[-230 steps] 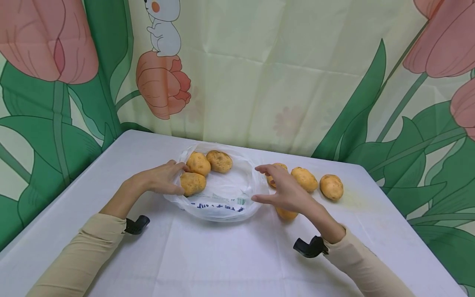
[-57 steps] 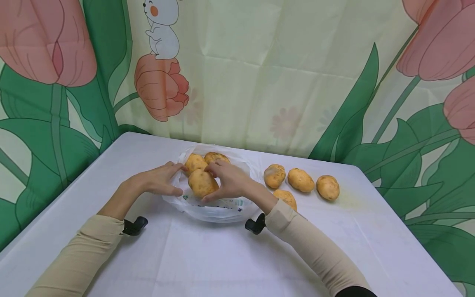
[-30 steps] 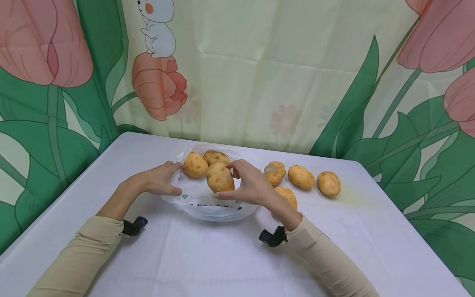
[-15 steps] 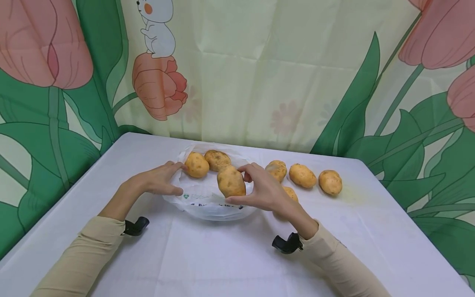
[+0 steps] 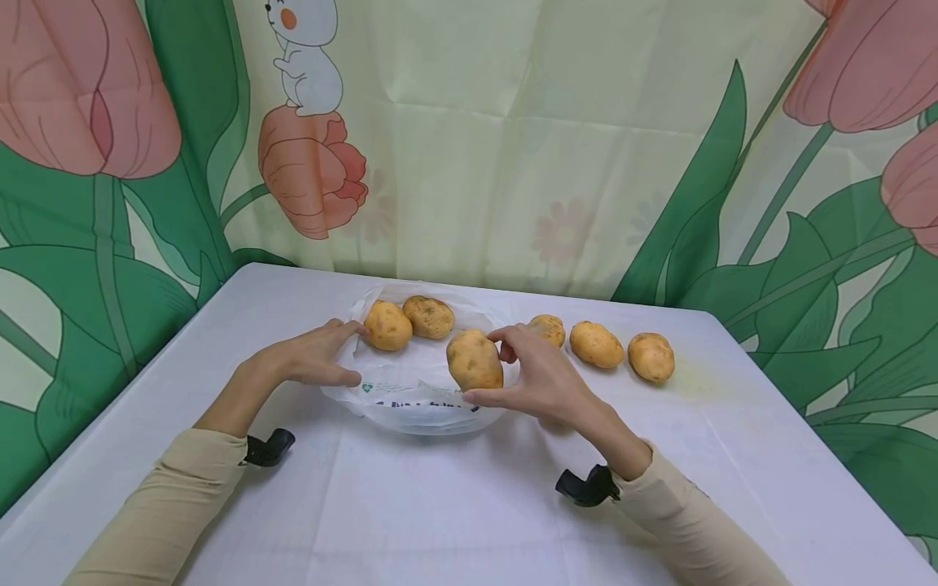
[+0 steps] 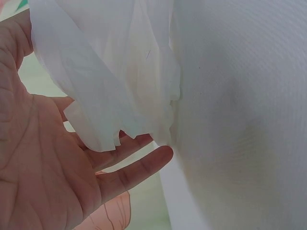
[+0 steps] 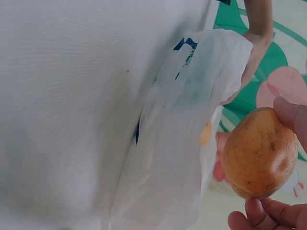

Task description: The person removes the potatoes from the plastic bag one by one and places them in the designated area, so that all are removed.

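A translucent white plastic bag (image 5: pixel 410 419) stands with its mouth spread, printing on its near side. Two potatoes, a yellow one (image 5: pixel 388 325) and a browner one (image 5: pixel 429 317), lie inside at the back left. My left hand (image 5: pixel 311 354) touches the bag's left rim; in the left wrist view its fingers (image 6: pixel 129 179) are extended, with the plastic draped between thumb and fingers. Between thumb and fingertips my right hand (image 5: pixel 545 378) pinches a third potato (image 5: pixel 475 360), raised over the bag's right side. The right wrist view shows this potato outside the plastic wall.
Several potatoes lie on the white-covered table (image 5: pixel 440 521) right of the bag, including a middle one (image 5: pixel 596 345) and a rightmost one (image 5: pixel 651 357). Another potato (image 5: pixel 554 426) is mostly hidden by my right hand. A floral curtain (image 5: pixel 469 163) hangs behind.
My right hand, first at the bag's right rim, took the front-left potato from inside, lifted it and carried it right. My left hand stays at the left rim.
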A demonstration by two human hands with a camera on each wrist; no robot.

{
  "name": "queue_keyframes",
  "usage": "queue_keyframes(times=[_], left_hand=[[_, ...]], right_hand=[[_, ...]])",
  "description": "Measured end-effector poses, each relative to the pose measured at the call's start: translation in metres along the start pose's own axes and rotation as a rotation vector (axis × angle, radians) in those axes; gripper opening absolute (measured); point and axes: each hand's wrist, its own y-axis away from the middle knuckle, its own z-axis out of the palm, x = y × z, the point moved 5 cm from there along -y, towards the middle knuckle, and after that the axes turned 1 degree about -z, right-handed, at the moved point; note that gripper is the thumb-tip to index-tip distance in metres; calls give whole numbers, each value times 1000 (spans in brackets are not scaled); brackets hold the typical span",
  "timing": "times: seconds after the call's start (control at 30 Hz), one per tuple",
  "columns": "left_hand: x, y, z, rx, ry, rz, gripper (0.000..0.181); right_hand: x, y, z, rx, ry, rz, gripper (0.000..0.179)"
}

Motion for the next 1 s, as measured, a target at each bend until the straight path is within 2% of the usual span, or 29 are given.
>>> queue_keyframes(times=[0.23, 0.7, 1.0], left_hand=[[1, -1, 0, 1, -5, 5, 72], [-2, -1, 2, -3, -4, -22, 73], [-3, -2, 2, -8, -3, -16, 73]], right_hand=[[6, 6, -5, 2, 27, 14, 77], [18, 15, -13, 53, 15, 17, 67], [29, 21, -19, 74, 1, 44, 66]])
